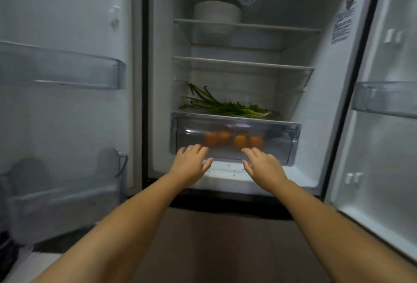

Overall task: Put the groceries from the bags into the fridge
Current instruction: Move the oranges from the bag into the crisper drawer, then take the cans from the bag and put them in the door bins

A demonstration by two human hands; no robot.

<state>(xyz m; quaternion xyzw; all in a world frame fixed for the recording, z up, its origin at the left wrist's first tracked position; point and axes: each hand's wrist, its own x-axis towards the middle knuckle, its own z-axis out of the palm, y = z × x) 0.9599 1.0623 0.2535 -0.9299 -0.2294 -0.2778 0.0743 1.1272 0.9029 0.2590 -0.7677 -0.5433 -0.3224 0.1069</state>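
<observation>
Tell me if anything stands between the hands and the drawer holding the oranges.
Nothing visible does. The left hand and right hand are open at the clear drawer front; the oranges lie behind that front.

You have a single view here, from the camera on your head, so no second view shares any of the scene. It looks forward and down into the open fridge (pixel 237 75), facing its interior almost square on. You stand close: both forearms run up from the bottom corners of the frame, and the left hand (pixel 191 165) and right hand (pixel 262 166) meet at the clear drawer (pixel 234 138) just below the middle. The wide angle bends the edges, so the left door (pixel 63 102) and right door (pixel 383 113) splay outward. The upper shelves lie higher in frame and farther from you. The picture is somewhat blurred throughout.
</observation>
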